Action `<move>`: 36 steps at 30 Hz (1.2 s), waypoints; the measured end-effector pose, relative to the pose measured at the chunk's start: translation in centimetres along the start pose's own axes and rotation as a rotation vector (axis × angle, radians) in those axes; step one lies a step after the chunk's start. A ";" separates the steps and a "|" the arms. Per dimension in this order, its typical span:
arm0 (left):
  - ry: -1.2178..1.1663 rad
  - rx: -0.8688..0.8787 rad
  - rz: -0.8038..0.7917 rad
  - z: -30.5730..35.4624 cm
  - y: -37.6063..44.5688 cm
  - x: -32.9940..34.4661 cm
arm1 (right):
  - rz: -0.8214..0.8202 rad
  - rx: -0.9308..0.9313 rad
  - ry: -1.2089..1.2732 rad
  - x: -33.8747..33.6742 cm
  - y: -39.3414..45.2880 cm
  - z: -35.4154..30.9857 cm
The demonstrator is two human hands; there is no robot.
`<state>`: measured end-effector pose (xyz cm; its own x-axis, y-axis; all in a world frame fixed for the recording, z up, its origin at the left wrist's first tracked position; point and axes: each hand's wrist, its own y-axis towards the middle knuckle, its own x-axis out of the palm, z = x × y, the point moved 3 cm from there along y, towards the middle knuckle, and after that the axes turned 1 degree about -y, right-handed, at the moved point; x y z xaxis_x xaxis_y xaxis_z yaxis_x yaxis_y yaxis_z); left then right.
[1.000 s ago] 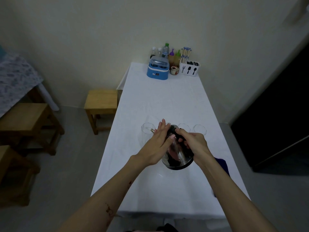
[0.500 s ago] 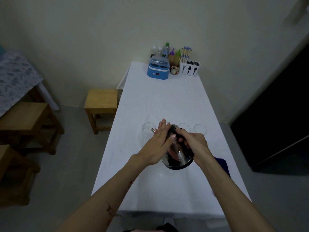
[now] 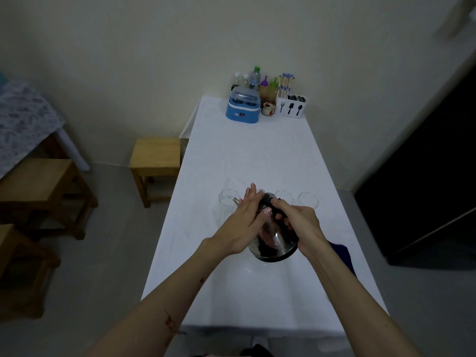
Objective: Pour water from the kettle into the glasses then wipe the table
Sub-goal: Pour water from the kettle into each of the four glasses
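Observation:
A glass kettle (image 3: 273, 244) with a black base and lid is lifted off the white table (image 3: 247, 155) and tipped forward-left, its spout over the leftmost glass (image 3: 227, 198). My right hand (image 3: 296, 222) grips its black handle. My left hand (image 3: 248, 222) lies flat against the kettle's lid and side, fingers straight. A row of clear glasses stands behind the kettle; one glass (image 3: 283, 196) and another glass (image 3: 308, 199) show to the right. A dark blue cloth (image 3: 342, 253) lies partly hidden under my right forearm.
At the table's far end stand a blue appliance (image 3: 243, 108), several bottles (image 3: 255, 78), a small jar and a white cutlery holder (image 3: 292, 105). Wooden stools (image 3: 155, 157) stand on the floor to the left. A dark doorway is on the right.
Almost nothing differs; both hands and the tilted kettle stay in the same place over the leftmost glass.

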<state>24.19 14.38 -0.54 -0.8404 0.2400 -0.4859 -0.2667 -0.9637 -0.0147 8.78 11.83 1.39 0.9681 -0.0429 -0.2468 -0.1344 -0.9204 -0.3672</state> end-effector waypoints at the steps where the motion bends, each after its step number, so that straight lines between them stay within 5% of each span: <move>1: 0.000 0.000 -0.001 0.0 0.0 0.0 | 0.001 0.000 0.001 0.0 0.0 0.0; 26: 0.033 0.025 -0.025 -0.2 0.1 -0.1 | 0.049 0.040 0.063 0.3 -0.7 0.8; 36: 0.123 0.105 -0.030 1.3 -0.2 0.2 | 0.040 0.038 0.265 0.0 -1.9 2.1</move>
<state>23.53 14.77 0.49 -0.7689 0.2463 -0.5900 -0.3444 -0.9371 0.0576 8.63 14.38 0.24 0.9827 -0.1840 -0.0198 -0.1767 -0.9009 -0.3964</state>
